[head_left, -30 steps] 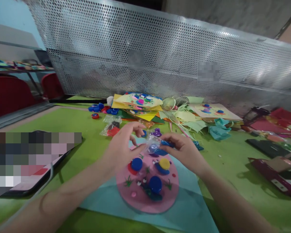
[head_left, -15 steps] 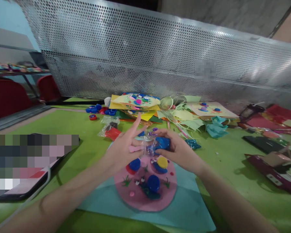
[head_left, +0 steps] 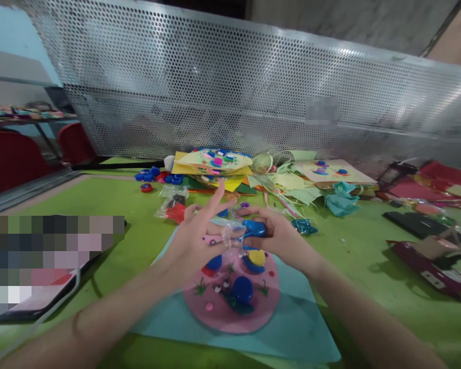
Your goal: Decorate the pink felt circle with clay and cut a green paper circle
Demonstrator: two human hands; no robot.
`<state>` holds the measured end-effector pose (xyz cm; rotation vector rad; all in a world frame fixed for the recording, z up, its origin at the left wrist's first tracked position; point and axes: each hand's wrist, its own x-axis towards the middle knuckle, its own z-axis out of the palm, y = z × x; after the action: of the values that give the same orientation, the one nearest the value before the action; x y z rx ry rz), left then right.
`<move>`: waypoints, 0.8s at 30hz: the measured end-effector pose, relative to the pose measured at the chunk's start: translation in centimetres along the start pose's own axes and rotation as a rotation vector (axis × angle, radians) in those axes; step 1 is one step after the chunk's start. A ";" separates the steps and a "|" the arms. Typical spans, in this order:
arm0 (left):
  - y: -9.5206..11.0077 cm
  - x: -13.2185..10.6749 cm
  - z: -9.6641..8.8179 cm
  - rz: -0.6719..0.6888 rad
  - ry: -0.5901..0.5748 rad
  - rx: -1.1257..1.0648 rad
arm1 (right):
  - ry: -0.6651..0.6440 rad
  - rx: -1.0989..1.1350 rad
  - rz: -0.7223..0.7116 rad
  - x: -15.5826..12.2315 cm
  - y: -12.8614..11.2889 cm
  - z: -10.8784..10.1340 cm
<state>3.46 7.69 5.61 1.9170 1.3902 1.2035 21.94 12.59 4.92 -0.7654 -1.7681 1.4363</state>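
Observation:
Above a pink paper disc, both hands are closed on a packet of blue clay in clear plastic. My right hand grips the blue end between thumb and fingers. My left hand pinches the clear plastic end, its index finger pointing up. On the disc, which lies on a light blue sheet, are clay snails: one with a dark blue shell, one with a yellow shell, and one partly hidden by my left hand. Small green clay grass sits on it too.
Beyond my hands lie a red clay packet, a teal packet, blue clay lumps and a stack of decorated sheets. Paper scraps spread behind. A blurred-out tablet-like device with a cable is at left; a perforated metal panel stands behind.
The blue clay packet has turned and looks longer and flatter between my hands. My right hand has shifted slightly. The disc and sheet stay in place.

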 end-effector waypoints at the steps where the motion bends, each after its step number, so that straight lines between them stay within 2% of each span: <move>1: 0.0 -0.2 0.1 0.033 0.022 0.011 | -0.007 0.020 -0.003 0.0 0.0 0.0; 6: -0.6 -1.1 0.5 0.191 0.106 -0.026 | -0.039 0.165 0.038 -0.2 -0.4 0.0; 9: -0.5 -1.4 0.8 0.188 0.153 -0.026 | -0.036 0.183 0.058 -0.4 -0.8 0.1; 14: 0.4 -1.5 1.1 0.042 0.180 -0.109 | -0.034 0.211 0.086 -0.3 -0.7 0.2; 17: 0.5 -0.9 0.8 -0.129 0.194 -0.196 | -0.026 0.184 0.051 0.0 -0.3 -0.2; 19: 0.2 -0.3 0.4 -0.243 0.184 -0.325 | 0.033 0.158 0.018 0.3 0.1 -0.9; 21: -0.4 0.4 -0.1 -0.301 0.153 -0.526 | 0.104 0.168 0.013 0.6 0.5 -1.8; 24: -1.0 1.0 -0.6 -0.378 0.119 -0.653 | 0.167 0.193 0.034 1.0 1.2 -2.8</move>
<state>2.55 8.96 5.47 1.1000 1.1488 1.3715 23.69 15.15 4.22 -0.7920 -1.4739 1.4948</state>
